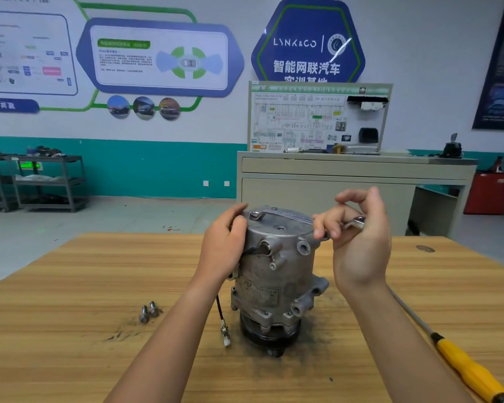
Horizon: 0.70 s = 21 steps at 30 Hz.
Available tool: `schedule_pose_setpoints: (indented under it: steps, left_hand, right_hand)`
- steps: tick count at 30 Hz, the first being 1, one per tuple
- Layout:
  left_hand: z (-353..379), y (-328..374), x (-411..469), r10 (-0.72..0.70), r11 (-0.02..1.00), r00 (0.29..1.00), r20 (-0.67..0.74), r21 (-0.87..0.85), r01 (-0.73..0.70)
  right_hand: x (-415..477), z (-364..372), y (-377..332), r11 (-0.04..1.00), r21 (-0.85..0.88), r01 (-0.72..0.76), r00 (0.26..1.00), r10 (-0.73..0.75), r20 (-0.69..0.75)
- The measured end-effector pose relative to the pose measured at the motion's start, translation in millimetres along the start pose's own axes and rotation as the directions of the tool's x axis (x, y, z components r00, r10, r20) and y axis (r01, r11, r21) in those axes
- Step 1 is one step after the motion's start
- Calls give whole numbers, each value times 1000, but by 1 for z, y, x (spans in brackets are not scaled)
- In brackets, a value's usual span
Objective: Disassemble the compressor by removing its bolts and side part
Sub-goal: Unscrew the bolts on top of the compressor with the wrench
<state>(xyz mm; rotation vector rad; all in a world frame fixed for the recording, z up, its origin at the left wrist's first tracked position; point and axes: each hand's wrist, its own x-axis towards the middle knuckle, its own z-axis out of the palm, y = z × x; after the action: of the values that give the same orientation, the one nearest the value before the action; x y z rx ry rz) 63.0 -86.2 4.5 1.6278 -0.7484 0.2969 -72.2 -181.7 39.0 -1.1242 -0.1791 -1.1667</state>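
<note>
Atop the cast-metal compressor [274, 271], right hand [358, 242] grips a flat steel wrench [291, 217].

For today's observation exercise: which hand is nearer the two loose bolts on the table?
Left. The left hand grips the compressor on the side where the bolts lie; the right hand holds a wrench on the compressor's far side.

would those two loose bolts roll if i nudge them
Probably: the bolts lie on their sides on the table, so they may roll. Their wider heads would likely swing them in a curve, not far. Metal, so likely stiff.
</note>
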Motion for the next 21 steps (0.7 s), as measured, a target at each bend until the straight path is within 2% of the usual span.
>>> schedule_pose_setpoints:
  steps: [3,7,10,12,14,15,16,17,18,19,20,21]
  left_hand:
    - [2,-3,-1,-98,993,995,10,-71,99]
    - [-1,-3,1,-72,997,997,31,-38,73]
    - [-1,-7,6,-86,994,995,44,-63,88]
    - [-1,-9,9,-91,991,993,71,-93,97]
    - [0,-12,12,-96,986,992,81,-129,106]
    - [1,-14,13,-100,984,992,74,-142,109]
    - [2,-15,14,-100,983,993,67,-148,109]
    - [3,-16,14,-102,982,993,64,-151,111]
    - [4,-16,14,-106,982,992,61,-152,114]
    - [5,-17,14,-109,980,992,60,-162,118]
    - [5,-17,14,-111,979,992,58,-162,119]
    - [5,-17,13,-113,978,992,58,-171,122]
  right_hand:
    - [3,2,1,1000,-10,4,1000,-4,-27]
    - [8,7,1,988,149,-43,997,52,-55]
    - [23,0,3,947,289,-139,974,184,-134]
    - [40,-7,9,926,322,-195,944,267,-196]
    - [59,-16,17,931,255,-262,899,331,-286]
    - [69,-21,22,952,107,-288,888,307,-343]
    - [79,-27,28,937,-158,-311,894,232,-384]
    - [89,-32,35,820,-482,-310,919,129,-372]
    - [99,-34,41,611,-748,-259,956,52,-289]
    - [107,-33,46,385,-904,-185,982,43,-182]
    - [115,-27,50,184,-974,-130,988,105,-112]
    - [122,-20,55,24,-996,-90,976,202,-83]
